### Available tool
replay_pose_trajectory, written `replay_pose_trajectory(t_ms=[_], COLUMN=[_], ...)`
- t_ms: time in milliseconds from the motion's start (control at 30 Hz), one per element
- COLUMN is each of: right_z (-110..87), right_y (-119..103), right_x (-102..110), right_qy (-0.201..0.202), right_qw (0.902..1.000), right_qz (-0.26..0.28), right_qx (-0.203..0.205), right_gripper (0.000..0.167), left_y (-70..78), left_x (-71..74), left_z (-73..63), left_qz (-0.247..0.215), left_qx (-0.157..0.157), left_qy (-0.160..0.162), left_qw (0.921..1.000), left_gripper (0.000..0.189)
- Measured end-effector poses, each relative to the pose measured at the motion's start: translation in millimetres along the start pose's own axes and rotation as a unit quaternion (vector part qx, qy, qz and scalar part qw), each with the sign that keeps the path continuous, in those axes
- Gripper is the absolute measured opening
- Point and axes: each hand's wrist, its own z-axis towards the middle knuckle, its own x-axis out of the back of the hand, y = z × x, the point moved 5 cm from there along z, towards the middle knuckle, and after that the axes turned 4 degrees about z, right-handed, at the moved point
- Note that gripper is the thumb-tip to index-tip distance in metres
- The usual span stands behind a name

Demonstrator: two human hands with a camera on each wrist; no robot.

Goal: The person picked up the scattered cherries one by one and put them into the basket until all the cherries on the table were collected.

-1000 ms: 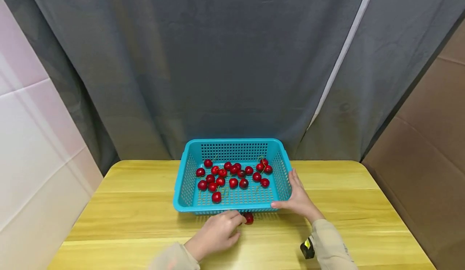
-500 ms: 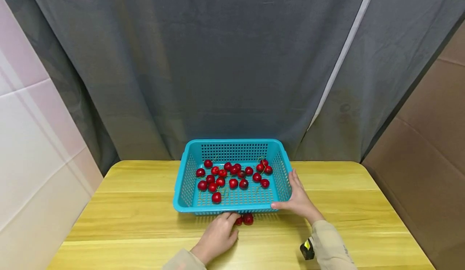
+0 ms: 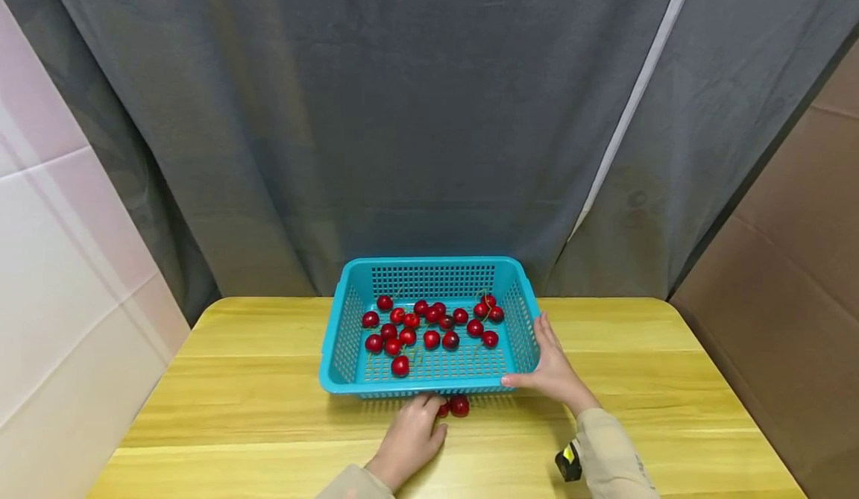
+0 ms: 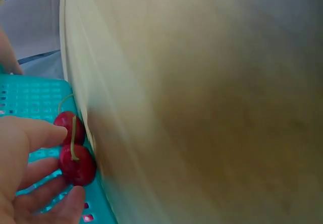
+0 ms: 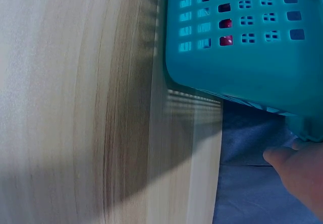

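A blue plastic basket point(image 3: 429, 388) stands on the table with several red cherries point(image 3: 400, 366) spread over its floor. Just in front of it, two more cherries lie side by side on the table, one cherry point(image 3: 459, 406) plain to see in the head view. My left hand point(image 3: 411, 435) is at this pair. In the left wrist view, its spread fingertips touch the upper cherry point(image 4: 70, 127) and lie about the lower cherry point(image 4: 77, 166), which has a green stem. My right hand point(image 3: 553, 371) holds the basket's front right corner, thumb on the front rim and fingers along the side.
The basket stands on a wooden table point(image 3: 235, 387). A grey curtain point(image 3: 429, 111) hangs behind it. Pale panels point(image 3: 74, 208) rise at the left and a brown board point(image 3: 785, 260) at the right. A black device point(image 3: 568, 463) sits at my right wrist.
My left hand first drew back a little to the left, uncovering part of the second cherry beside the first, then shifted slightly right. The right hand and basket stay in place.
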Motion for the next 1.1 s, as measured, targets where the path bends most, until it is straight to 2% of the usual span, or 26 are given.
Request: replay_pose_trajectory(t_ms=[200,633,1100], right_z=[-0.2,-0.7,-0.5], right_y=[0,0,0], right_x=[0,0,1], right_qy=[0.001,0.001,0.003], right_qw=[1.0,1.0,1.0], right_qz=[-0.003,-0.003,-0.001], right_qx=[0.001,0.002,0.004], right_gripper=[0.123,0.124,0.123], left_y=[2.4,2.9,4.9], left_x=[0.0,-0.1,9.8], left_z=[0.0,-0.3,-4.1], left_qz=[0.006,-0.009,-0.041], left_qx=[0.009,-0.01,-0.032], left_qy=[0.017,0.029,0.001], left_qw=[0.9998,0.9995,0.9987], left_gripper=[0.023,0.022,0.017])
